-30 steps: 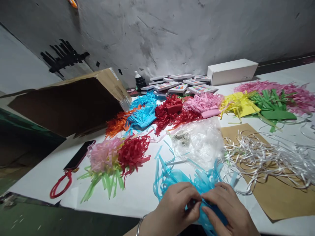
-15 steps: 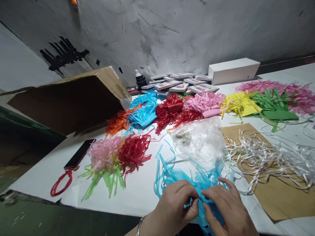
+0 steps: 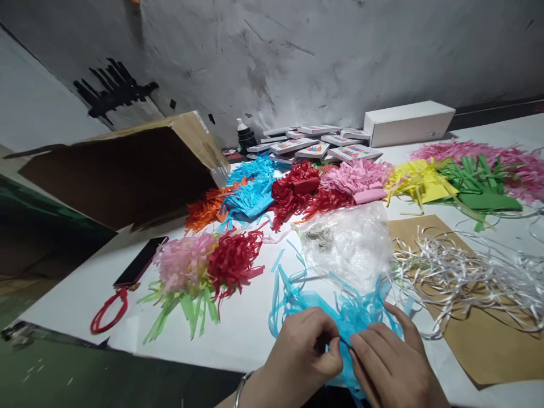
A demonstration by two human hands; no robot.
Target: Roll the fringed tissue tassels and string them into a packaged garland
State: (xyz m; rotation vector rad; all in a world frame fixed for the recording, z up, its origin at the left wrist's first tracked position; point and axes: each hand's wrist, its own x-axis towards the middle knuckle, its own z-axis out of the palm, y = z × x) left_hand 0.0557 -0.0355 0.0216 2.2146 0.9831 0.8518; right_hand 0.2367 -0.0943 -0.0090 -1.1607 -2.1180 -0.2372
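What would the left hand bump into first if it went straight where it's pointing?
Probably the right hand, which is close by on the blue strips, though depth is unclear.

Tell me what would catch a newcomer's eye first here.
Likely the blue strips at the near edge of the table, under the left hand and right hand. Next, perhaps, the big open cardboard box at left and the tangled white ribbon at right.
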